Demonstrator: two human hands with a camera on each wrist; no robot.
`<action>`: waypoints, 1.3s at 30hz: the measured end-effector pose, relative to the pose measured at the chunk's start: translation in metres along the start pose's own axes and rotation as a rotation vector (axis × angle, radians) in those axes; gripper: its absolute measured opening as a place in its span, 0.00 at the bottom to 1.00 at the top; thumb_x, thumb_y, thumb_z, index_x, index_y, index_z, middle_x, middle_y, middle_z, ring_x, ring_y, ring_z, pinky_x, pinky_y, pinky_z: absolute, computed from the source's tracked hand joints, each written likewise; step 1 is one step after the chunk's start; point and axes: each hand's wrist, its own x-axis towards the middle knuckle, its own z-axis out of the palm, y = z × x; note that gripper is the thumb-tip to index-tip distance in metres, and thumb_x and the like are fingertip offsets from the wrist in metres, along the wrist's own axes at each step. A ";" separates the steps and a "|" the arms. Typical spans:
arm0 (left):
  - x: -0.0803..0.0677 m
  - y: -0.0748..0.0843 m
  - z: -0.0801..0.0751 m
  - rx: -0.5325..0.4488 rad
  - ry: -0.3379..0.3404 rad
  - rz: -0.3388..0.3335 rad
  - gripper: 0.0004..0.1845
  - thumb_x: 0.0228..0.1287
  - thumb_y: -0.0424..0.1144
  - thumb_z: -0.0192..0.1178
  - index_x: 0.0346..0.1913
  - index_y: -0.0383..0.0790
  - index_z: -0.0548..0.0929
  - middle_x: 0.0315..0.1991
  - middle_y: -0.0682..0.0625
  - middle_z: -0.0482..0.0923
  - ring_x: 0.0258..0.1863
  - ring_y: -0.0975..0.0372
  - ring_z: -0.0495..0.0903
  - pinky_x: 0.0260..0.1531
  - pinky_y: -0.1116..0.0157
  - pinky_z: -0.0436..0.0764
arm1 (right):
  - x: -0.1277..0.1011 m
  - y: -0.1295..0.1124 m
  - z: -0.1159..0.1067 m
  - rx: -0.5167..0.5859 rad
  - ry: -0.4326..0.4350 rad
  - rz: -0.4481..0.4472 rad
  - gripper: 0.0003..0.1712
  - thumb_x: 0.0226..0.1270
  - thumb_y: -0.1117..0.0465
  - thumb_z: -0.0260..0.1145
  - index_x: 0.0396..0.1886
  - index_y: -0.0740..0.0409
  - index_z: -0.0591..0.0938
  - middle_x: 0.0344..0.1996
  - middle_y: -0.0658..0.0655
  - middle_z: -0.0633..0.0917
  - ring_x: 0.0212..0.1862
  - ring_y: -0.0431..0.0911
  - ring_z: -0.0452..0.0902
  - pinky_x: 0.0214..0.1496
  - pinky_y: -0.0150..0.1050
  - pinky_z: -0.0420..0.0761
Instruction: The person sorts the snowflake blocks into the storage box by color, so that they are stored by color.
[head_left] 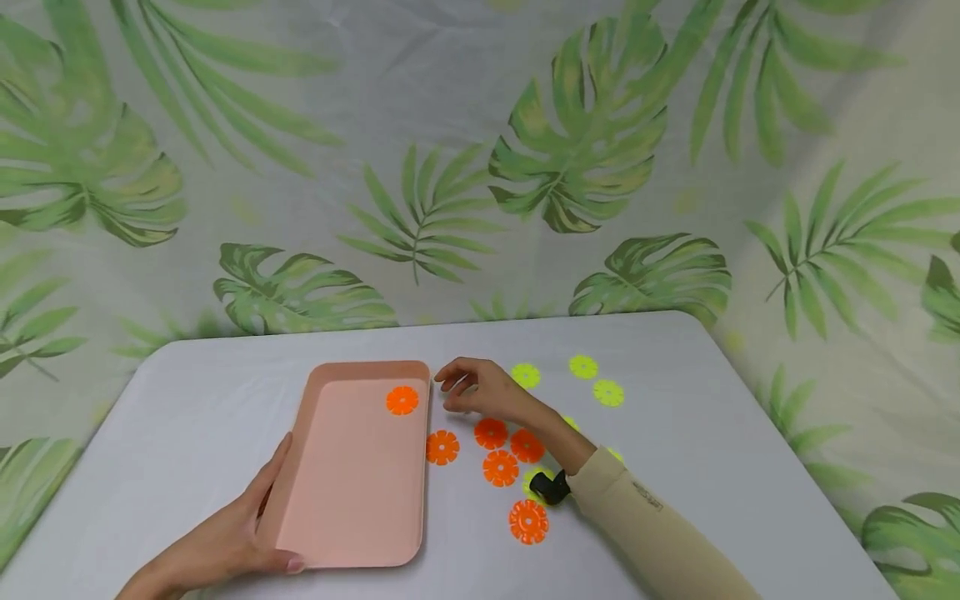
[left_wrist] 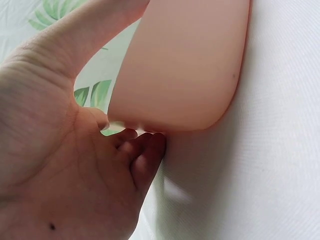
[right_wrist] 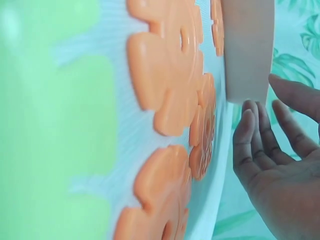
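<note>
A shallow pink tray (head_left: 348,483) stands on the white table, with one orange notched disc (head_left: 402,400) inside near its far right corner. My left hand (head_left: 225,537) grips the tray's near left corner; in the left wrist view, fingertips (left_wrist: 150,150) meet the tray wall (left_wrist: 180,70). Just beyond the tray's right edge hovers my right hand (head_left: 483,387), its fingers loosely bent and nothing held. More orange discs (head_left: 500,468) lie on the table below and beside it. In the right wrist view the hand (right_wrist: 280,165) is near the tray's side (right_wrist: 248,50).
Several yellow-green discs (head_left: 608,392) lie at the right of the table (head_left: 712,467), some partly hidden by the right forearm. A black device (head_left: 550,487) is at the right wrist. A leaf-patterned cloth (head_left: 450,108) hangs behind the table's far edge.
</note>
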 end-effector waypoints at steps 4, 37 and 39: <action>-0.001 0.000 0.003 0.051 0.008 0.004 0.72 0.55 0.46 0.78 0.84 0.62 0.28 0.85 0.36 0.38 0.66 0.93 0.51 0.54 0.77 0.71 | -0.007 0.004 -0.001 0.007 -0.042 0.013 0.23 0.64 0.65 0.76 0.59 0.60 0.83 0.50 0.60 0.87 0.47 0.45 0.83 0.49 0.33 0.83; 0.002 -0.003 -0.001 0.008 0.006 0.012 0.71 0.56 0.43 0.77 0.84 0.63 0.27 0.85 0.33 0.38 0.64 0.97 0.48 0.54 0.78 0.70 | -0.009 -0.006 0.009 -0.250 -0.283 0.036 0.23 0.54 0.61 0.84 0.50 0.50 0.87 0.50 0.48 0.83 0.51 0.43 0.74 0.58 0.34 0.74; 0.002 -0.003 -0.001 0.015 0.010 0.020 0.71 0.56 0.43 0.77 0.84 0.62 0.27 0.85 0.33 0.38 0.64 0.97 0.48 0.55 0.79 0.69 | -0.010 -0.007 0.011 -0.259 -0.279 0.035 0.22 0.53 0.61 0.84 0.48 0.50 0.87 0.47 0.49 0.82 0.50 0.44 0.74 0.57 0.34 0.74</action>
